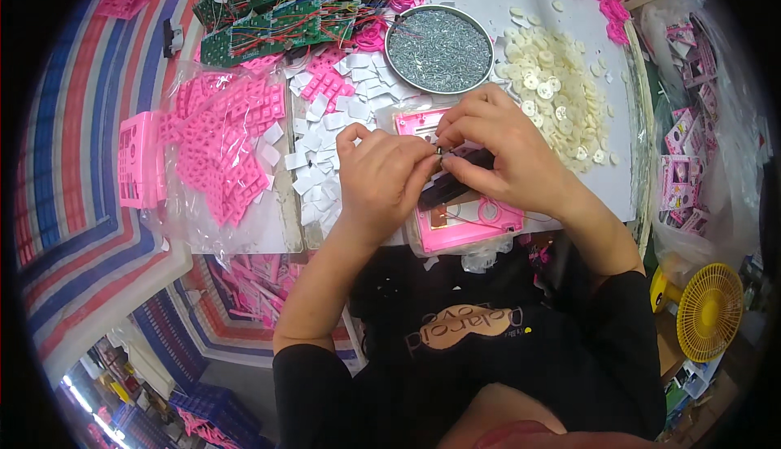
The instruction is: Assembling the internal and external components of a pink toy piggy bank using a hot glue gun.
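Centre frame: left hand (381, 179) and right hand (498, 150) both pinched closed on small black part (452, 182) over pink housing (460, 223). Judgement: steady fingertip alignment, light pressure advisable.

A white tabletop (569, 10) fills the upper middle of the view, its edges bowed by the lens. To the left hangs or lies a woven sheet (73, 205) striped in blue, red and white, curving down toward the lower left. Under it, at the bottom left, stand blue crates (207, 408) holding pink parts, with bright light showing there. On the right, below the tabletop's edge, a small yellow fan (708, 311) stands near clear bags of pink packets (683, 180). The light is even and bright.
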`<state>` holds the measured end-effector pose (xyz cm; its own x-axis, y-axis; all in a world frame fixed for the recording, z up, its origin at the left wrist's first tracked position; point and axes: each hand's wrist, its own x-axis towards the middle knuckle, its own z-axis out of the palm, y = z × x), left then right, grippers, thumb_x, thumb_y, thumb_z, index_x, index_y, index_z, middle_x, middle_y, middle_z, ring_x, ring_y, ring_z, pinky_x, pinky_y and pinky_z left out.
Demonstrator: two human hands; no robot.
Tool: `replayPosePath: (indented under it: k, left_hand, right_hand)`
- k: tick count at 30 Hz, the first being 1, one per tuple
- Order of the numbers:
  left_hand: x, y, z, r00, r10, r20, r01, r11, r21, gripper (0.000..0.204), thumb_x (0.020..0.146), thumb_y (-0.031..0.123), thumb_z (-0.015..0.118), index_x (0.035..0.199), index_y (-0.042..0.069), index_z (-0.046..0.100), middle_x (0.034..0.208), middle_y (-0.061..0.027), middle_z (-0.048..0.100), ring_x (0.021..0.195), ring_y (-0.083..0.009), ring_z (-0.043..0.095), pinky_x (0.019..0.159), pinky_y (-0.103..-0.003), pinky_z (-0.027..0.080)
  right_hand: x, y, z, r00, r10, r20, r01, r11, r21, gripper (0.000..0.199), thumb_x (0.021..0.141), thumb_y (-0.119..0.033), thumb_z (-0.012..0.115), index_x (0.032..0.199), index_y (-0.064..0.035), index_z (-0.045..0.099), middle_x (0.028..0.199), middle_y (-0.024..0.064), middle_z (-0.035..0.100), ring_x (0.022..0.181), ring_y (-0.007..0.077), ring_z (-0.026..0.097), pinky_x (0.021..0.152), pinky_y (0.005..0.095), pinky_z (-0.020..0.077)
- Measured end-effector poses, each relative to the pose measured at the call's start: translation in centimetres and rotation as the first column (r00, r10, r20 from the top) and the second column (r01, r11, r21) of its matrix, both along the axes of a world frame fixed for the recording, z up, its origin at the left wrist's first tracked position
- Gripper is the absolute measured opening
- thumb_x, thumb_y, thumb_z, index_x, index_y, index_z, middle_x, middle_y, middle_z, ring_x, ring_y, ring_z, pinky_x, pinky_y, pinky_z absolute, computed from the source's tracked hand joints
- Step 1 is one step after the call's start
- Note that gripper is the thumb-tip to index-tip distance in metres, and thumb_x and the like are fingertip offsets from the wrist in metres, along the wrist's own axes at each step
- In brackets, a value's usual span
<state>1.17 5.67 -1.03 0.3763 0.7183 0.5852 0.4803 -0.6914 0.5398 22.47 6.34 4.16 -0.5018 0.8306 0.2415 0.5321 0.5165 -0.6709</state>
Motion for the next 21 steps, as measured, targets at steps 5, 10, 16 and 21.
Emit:
replayPosePath:
  k: [5,10,16,21]
  left_hand:
    - [0.1,0.1,-0.1,1.000,-0.003,-0.031,0.005,0.997,0.072,0.020,0.081,0.005,0.078,0.097,0.010,0.067,0.090,-0.0011,0.071,0.074,-0.0199,0.062,0.084,-0.039,0.036]
    - [-0.1,0.4,-0.3,0.997,-0.065,-0.036,0.065,0.998,0.023,0.019,0.084,0.007,0.076,0.099,0.009,0.065,0.091,-0.0015,0.070,0.078,-0.0213,0.061,0.087,-0.041,0.036]
    - [0.0,0.7,0.0,0.996,-0.088,-0.017,0.085,0.990,-0.116,0.013,0.086,0.010,0.074,0.095,0.010,0.065,0.090,-0.0020,0.068,0.080,-0.0220,0.061,0.089,-0.042,0.036]
    - [-0.6,0.3,0.3,0.998,-0.063,0.000,0.062,0.982,-0.177,0.010,0.085,0.007,0.074,0.092,0.011,0.068,0.088,-0.0010,0.071,0.080,-0.0202,0.063,0.087,-0.037,0.036]
  right_hand:
    - [0.5,1.3,0.0,0.997,0.083,-0.001,-0.083,0.996,-0.019,0.016,0.080,-0.009,0.079,0.089,-0.0017,0.070,0.098,0.0075,0.069,0.103,0.0287,0.059,0.087,0.0383,0.0508]
    - [0.9,2.6,-0.5,0.990,0.141,-0.022,-0.142,0.988,-0.053,0.014,0.081,-0.015,0.079,0.086,-0.0037,0.072,0.093,0.0081,0.069,0.098,0.0299,0.060,0.083,0.0398,0.0521]
    - [0.4,2.2,0.3,0.991,0.121,0.054,-0.131,0.960,0.249,0.016,0.078,-0.011,0.078,0.091,-0.0039,0.072,0.096,0.0077,0.069,0.093,0.0296,0.062,0.077,0.0381,0.0547]
    - [1.9,-1.1,0.3,0.971,-0.177,0.159,0.125,0.948,0.293,0.038,0.075,-0.011,0.081,0.109,-0.0036,0.069,0.106,0.0094,0.068,0.096,0.0321,0.063,0.080,0.0407,0.0557]
